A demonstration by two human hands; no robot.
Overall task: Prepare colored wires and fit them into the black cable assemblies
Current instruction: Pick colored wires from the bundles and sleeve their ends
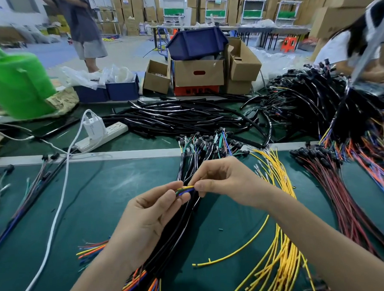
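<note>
Head view: we look down on a green work table (101, 203) with both hands raised over it.
Left hand (150, 214): we see it curled, thumb and fingers pinching the left end of the colored wires (185, 189).
Right hand (222, 181): we see it curled too, thumb and forefinger pinching the same wires at their right end.
Colored wires: a short yellow, green and blue stretch shows between the two hands, just above the middle of the table. Its long axis runs left to right, rising slightly to the right.
Black cable assemblies (178, 230): we see the bundle lying under the hands, its long axis running near to far. The connectors point far and the loose colored ends point near.
Yellow wires (279, 251): a loose sheaf lies right of the bundle, also running near to far.
Red wires (340, 194): these lie further right, fanned along the table.
Black tubing (181, 117): we see a pile across the far part of the table.
Power strip (103, 135): it sits far left with a white charger (93, 124) plugged in.
Blue trays (122, 90): they hold clear plastic bags.
Cardboard box (198, 73): a blue bin (197, 44) sits on top of it, and we cannot tell what either holds.
Small open box (157, 78): it stands left of the cardboard box, and we cannot make out its contents.
</note>
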